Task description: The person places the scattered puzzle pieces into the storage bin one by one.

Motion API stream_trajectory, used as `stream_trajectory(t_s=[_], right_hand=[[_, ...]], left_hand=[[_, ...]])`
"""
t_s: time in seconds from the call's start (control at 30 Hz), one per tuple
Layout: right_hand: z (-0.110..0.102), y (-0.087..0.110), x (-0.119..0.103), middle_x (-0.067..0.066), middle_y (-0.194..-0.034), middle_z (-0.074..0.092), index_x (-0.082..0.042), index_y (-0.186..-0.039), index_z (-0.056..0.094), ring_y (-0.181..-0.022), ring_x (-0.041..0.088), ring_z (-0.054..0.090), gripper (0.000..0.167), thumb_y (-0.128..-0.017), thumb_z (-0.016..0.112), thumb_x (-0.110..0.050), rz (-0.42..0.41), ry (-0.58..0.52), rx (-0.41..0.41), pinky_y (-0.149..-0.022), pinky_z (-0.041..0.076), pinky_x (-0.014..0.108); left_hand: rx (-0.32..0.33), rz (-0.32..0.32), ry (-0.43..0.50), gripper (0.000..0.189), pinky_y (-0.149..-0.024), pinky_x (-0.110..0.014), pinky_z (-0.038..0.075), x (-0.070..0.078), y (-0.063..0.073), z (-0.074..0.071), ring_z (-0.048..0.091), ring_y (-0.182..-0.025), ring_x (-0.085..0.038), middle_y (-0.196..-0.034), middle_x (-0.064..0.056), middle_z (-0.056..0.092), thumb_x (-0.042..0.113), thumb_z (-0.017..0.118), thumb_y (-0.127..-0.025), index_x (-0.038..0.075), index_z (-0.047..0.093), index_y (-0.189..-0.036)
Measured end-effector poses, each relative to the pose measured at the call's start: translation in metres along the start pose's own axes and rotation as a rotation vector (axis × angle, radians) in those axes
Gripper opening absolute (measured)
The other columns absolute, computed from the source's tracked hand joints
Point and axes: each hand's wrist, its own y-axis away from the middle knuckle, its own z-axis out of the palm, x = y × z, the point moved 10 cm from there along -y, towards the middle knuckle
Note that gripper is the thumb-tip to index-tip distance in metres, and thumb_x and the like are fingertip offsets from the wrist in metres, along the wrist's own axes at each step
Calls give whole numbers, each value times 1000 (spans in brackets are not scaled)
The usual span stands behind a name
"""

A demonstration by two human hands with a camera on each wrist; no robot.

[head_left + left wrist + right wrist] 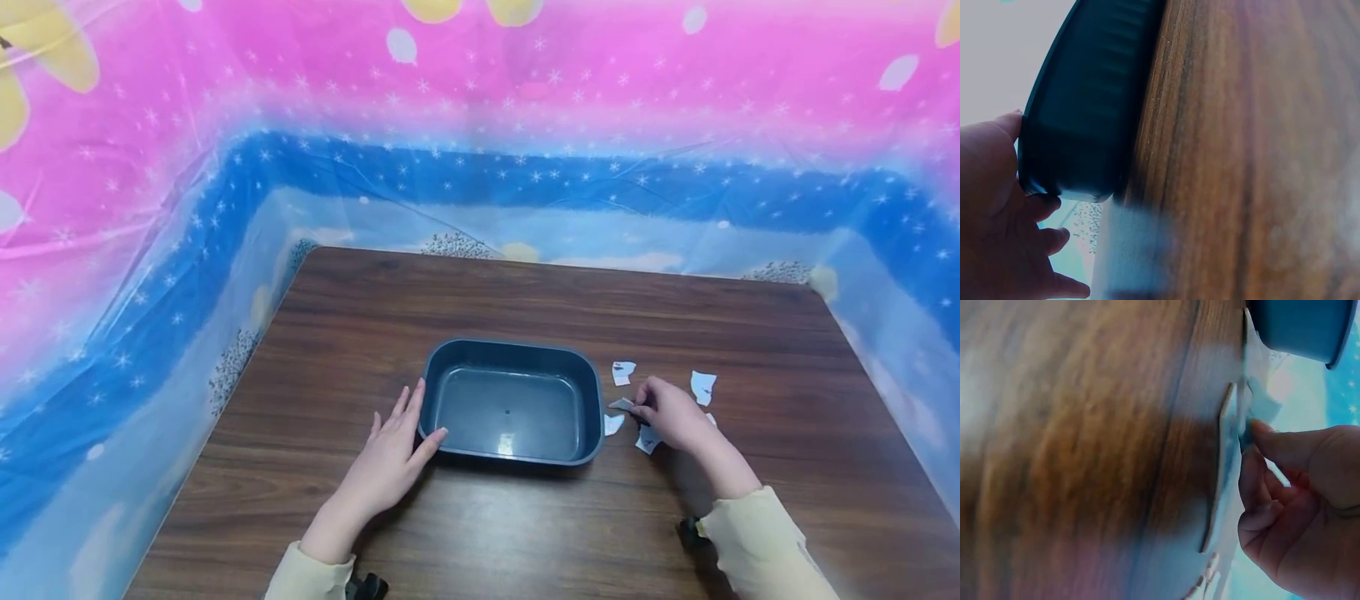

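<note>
A dark grey-blue rectangular tub [517, 354] stands on the wooden table, its inside bare. My left hand [386, 458] rests at the tub's left end, fingers extended along the outer wall and thumb over the near rim. In the left wrist view, the thumb and fingertips touch the tub wall [1079, 106]. To the right of the tub, my right hand [675, 412] pinches a torn white paper piece [622, 405] between thumb and fingers. More torn pieces lie around it, among them one [613, 424] beside the tub and one [647, 439] under the hand.
Further paper scraps lie behind [623, 372] and to the right [703, 387] of the right hand. The brown wooden table [360, 317] is bordered at the back and sides by a pink and blue patterned cloth [480, 179].
</note>
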Motion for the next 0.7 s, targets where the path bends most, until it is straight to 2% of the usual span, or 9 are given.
stream_trajectory(t_s=[0.13, 0.23, 0.33, 0.5, 0.63, 0.7], right_hand=[[-5, 8, 0, 11, -91, 63, -2, -103, 56, -82, 26, 59, 11, -99, 65, -7, 4, -31, 6, -71, 53, 41], [-3, 7, 0, 16, -99, 65, 2, -114, 58, -90, 30, 62, 22, -98, 68, -11, 4, -41, -10, -80, 56, 49], [1, 2, 1, 19, -105, 66, 5, -119, 61, -96, 33, 63, 33, -96, 71, -18, 35, -27, -12, -87, 54, 53], [7, -3, 2, 20, -101, 62, 4, -105, 65, -93, 34, 58, 28, -96, 72, -22, 139, 41, 11, -84, 49, 51], [11, -2, -6, 19, -96, 56, 3, -96, 66, -91, 33, 53, 19, -97, 69, -16, 163, 119, -13, -80, 47, 49], [15, 0, -9, 18, -93, 56, 3, -96, 64, -86, 31, 55, 16, -98, 66, -12, 173, 120, -38, -75, 50, 45]], left_hand=[[-10, -4, 18, 81, -117, -67, 12, 1, 0, 1, 15, -154, -32, -167, -13, 20, 48, 50, -106, 6, 12, -163], [-5, 1, 24, 81, -117, -67, 13, 1, 1, 1, 15, -154, -32, -167, -13, 19, 48, 50, -106, 5, 12, -163], [3, 8, 22, 81, -117, -67, 14, 1, 0, -1, 15, -154, -32, -167, -12, 18, 48, 50, -106, 4, 12, -163], [10, 9, 25, 81, -116, -68, 14, 0, 0, -1, 16, -154, -33, -167, -15, 18, 47, 49, -106, 4, 12, -163], [4, 6, 27, 80, -116, -68, 15, 1, 0, 1, 15, -154, -33, -167, -16, 18, 47, 48, -107, 3, 12, -163], [-2, 2, 28, 80, -116, -68, 15, 1, 0, 3, 15, -154, -33, -167, -15, 18, 47, 48, -107, 4, 12, -163]])
